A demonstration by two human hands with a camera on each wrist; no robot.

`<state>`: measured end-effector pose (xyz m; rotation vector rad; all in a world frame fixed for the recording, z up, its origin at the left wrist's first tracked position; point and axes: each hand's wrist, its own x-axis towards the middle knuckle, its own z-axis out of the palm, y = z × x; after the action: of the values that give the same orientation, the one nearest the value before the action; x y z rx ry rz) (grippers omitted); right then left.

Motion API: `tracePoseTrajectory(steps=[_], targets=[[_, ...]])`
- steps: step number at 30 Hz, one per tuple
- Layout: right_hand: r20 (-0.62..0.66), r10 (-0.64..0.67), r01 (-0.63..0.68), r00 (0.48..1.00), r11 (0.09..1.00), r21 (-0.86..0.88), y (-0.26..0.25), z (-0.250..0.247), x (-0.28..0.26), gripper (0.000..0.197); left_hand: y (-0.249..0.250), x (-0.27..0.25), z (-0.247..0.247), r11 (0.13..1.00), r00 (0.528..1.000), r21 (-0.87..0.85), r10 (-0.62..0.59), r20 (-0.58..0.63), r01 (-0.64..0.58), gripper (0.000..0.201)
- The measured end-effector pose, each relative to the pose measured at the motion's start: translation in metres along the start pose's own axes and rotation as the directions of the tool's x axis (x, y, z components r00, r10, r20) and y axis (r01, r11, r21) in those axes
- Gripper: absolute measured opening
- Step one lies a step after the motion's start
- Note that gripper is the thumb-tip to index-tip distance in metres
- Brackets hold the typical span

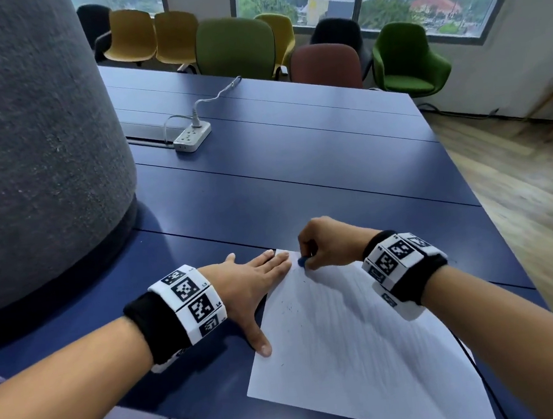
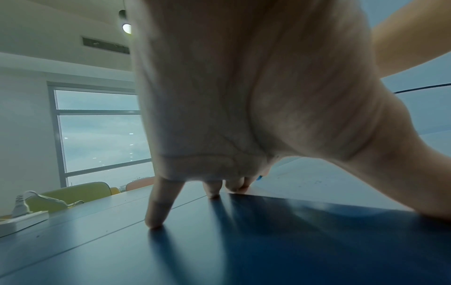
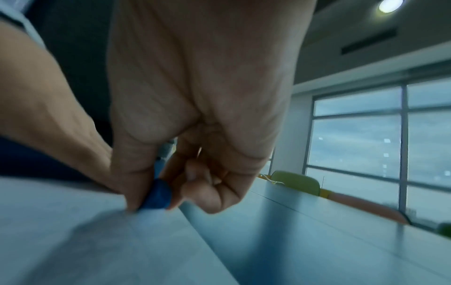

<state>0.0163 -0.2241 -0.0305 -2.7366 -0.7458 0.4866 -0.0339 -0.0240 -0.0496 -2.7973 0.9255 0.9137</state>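
A white sheet of paper (image 1: 354, 330) with faint pencil marks lies on the dark blue table (image 1: 282, 181). My left hand (image 1: 252, 286) lies flat with fingers spread, pressing the sheet's left edge and far corner; its fingertips (image 2: 153, 223) touch the table. My right hand (image 1: 322, 245) pinches a small blue eraser (image 1: 302, 262) between thumb and fingers, its tip against the paper near the far corner. In the right wrist view the blue eraser (image 3: 157, 196) sits between thumb and forefinger on the paper (image 3: 73, 241).
A large grey felt-covered column (image 1: 32, 138) stands on the table at my left. A white power strip (image 1: 192, 136) with a plugged cable lies further back. Several coloured chairs (image 1: 236, 47) line the far side under windows. The table's right edge drops to wooden floor (image 1: 518, 179).
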Motion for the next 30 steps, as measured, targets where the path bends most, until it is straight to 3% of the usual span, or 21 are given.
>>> tracePoseTrajectory(steps=[2, 6, 10, 15, 19, 21, 24, 28, 30], targets=[[-0.024, 0.001, -0.001, 1.0, 1.0, -0.004, 0.001, 0.002, -0.002, 0.016, 0.0, 0.0, 0.001, 1.0, 1.0, 0.0, 0.002, -0.001, -0.002, 0.148], [0.155, -0.035, 0.035, 0.987, 0.999, 0.002, -0.008, 0.008, -0.013, 0.015, 0.0, 0.0, 0.0, 1.0, 1.0, -0.01, 0.004, -0.005, -0.004, 0.148], [-0.027, 0.005, -0.005, 1.0, 1.0, -0.02, -0.002, 0.008, -0.011, 0.019, 0.002, 0.0, 0.001, 1.0, 1.0, 0.014, -0.002, -0.001, 0.002, 0.148], [0.214, -0.066, 0.064, 0.974, 0.998, 0.018, -0.015, 0.012, -0.029, 0.015, 0.003, 0.0, -0.001, 1.0, 1.0, 0.022, -0.007, 0.006, 0.007, 0.146], [0.018, -0.053, 0.053, 0.998, 0.998, -0.04, -0.014, 0.017, -0.032, 0.018, 0.004, 0.002, 0.0, 0.999, 1.0, 0.032, 0.004, 0.004, -0.004, 0.145], [0.047, -0.098, 0.098, 0.994, 0.995, 0.001, -0.02, 0.024, -0.042, 0.021, 0.006, 0.001, -0.001, 1.0, 1.0, 0.031, -0.002, 0.007, 0.001, 0.144], [0.234, -0.128, 0.118, 0.964, 0.991, 0.057, -0.028, 0.025, -0.055, 0.016, 0.007, -0.001, -0.003, 1.0, 1.0, 0.028, -0.01, 0.015, 0.009, 0.143], [0.054, -0.083, 0.082, 0.995, 0.996, 0.028, -0.026, 0.022, -0.049, 0.017, 0.007, -0.001, -0.003, 1.0, 1.0, 0.012, -0.016, 0.02, 0.015, 0.143], [0.09, -0.119, 0.118, 0.989, 0.993, 0.023, -0.032, 0.026, -0.055, 0.013, 0.008, -0.001, -0.004, 1.0, 1.0, 0.014, -0.013, 0.018, 0.012, 0.143]])
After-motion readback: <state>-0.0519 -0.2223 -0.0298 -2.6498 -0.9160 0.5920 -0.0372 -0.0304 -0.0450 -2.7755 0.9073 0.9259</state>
